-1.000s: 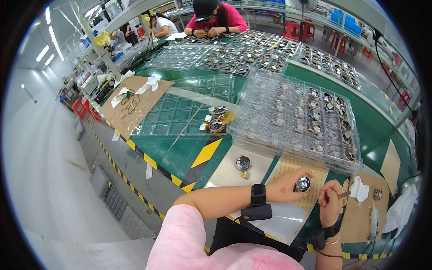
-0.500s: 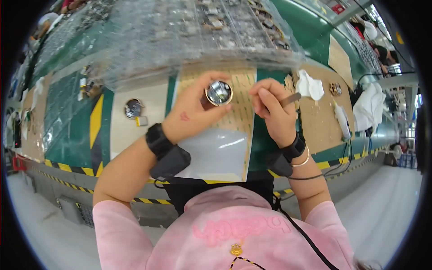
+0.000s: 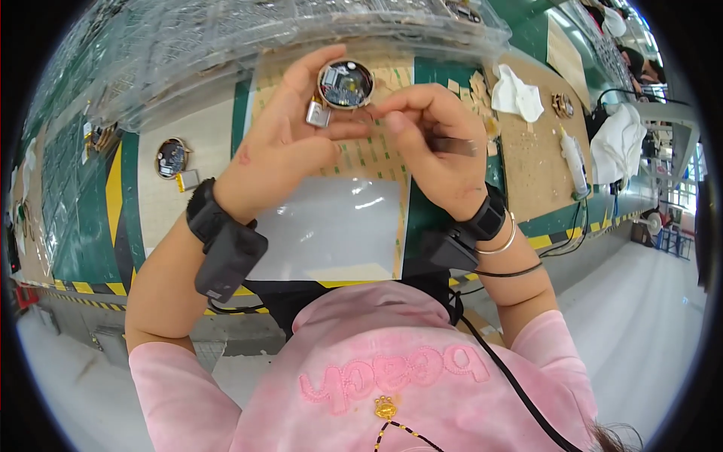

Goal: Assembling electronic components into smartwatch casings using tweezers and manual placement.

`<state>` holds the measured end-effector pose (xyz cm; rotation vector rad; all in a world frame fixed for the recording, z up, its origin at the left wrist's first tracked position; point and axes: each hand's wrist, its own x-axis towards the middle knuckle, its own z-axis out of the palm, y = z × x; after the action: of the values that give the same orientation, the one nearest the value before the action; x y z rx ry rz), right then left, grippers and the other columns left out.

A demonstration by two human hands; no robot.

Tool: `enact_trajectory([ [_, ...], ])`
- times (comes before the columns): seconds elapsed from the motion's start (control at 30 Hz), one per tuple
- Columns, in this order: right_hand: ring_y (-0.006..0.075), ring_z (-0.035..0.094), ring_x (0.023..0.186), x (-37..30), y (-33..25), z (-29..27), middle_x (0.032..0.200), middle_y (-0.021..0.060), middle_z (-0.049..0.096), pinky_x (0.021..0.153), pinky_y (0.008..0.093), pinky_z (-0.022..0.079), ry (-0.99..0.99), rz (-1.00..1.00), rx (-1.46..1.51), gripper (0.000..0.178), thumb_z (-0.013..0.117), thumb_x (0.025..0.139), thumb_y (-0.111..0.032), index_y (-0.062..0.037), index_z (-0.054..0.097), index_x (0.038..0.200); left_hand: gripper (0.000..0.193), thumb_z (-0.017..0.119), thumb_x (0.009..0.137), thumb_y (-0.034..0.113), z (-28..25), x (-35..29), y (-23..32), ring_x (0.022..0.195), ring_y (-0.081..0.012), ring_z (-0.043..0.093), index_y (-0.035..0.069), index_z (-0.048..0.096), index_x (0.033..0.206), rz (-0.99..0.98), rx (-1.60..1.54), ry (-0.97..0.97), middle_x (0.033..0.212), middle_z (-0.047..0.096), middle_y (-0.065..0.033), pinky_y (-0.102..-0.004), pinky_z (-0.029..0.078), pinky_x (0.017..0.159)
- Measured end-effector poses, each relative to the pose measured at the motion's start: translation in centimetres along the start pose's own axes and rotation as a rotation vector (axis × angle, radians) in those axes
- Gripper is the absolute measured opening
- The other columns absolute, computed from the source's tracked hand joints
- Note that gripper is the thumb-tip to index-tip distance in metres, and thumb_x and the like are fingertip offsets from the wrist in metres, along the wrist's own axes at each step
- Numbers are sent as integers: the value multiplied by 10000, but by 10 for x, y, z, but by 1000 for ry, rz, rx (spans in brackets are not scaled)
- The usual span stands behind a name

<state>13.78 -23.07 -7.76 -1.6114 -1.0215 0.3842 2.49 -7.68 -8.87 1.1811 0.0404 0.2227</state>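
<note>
My left hand (image 3: 275, 154) is held palm up, its fingers round a round, gold-rimmed watch module (image 3: 346, 83) with a circuit board facing up. A small silver battery (image 3: 318, 114) hangs from the module's lower left and rests against the fingers. Close by on the right, my right hand (image 3: 440, 151) is closed in a pinch on metal tweezers (image 3: 456, 146), whose flat rear end sticks out past the palm. Its fingertips come up to the module's lower right rim; the tweezer tips there are too small to make out clearly.
Below my hands lies a clear plastic sheet (image 3: 324, 233) over yellowish adhesive-backed paper (image 3: 365, 162). Another module (image 3: 172, 158) with its battery (image 3: 187, 179) sits on the left board. Clear plastic trays (image 3: 226, 53) line the back. To the right are a white cloth (image 3: 517, 93) and a white glue dispenser (image 3: 573, 164).
My left hand has moved up and left and turned its palm up, bringing the battery into view. My right hand has shifted left, its fingertips now at the module's rim.
</note>
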Motion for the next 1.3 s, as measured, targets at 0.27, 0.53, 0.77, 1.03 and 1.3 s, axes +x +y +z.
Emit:
enact_trajectory([
  [0.27,136,574,651,7,3,17,850,18,544,496,236,431,57,-476,-603,372,701,635,48,-159,686,943,902,468,627,-5,1,-1,2,1273,-255,420,12,125,1461,-118,-180,-27,1382,364,-141,-394,333,1070],
  [0.53,150,593,671,4,2,22,883,9,545,528,266,473,17,-487,-657,403,709,603,29,-173,678,950,908,498,648,89,2,-5,1,1258,-244,430,24,111,1467,-131,-34,-94,1369,386,-128,-394,300,1080],
  [0.77,181,597,697,4,-3,19,908,50,568,555,256,475,63,-513,-494,350,657,639,72,-105,664,940,858,511,698,99,5,-7,9,1225,-226,452,26,131,1464,-172,-67,-5,1374,383,-133,-369,327,1055],
  [1.03,193,583,774,7,-3,5,929,81,585,645,271,477,-6,-292,-198,283,595,696,98,-62,648,924,715,472,769,-24,8,1,-2,1180,-163,487,29,227,1439,-59,33,82,1383,372,-110,-283,405,967],
  [1.3,164,576,808,5,-10,4,941,75,582,633,251,464,-5,-245,-276,325,625,672,78,-61,637,965,664,468,786,-46,7,0,-2,1111,-127,504,22,280,1419,-59,121,22,1290,447,-81,-265,419,943],
])
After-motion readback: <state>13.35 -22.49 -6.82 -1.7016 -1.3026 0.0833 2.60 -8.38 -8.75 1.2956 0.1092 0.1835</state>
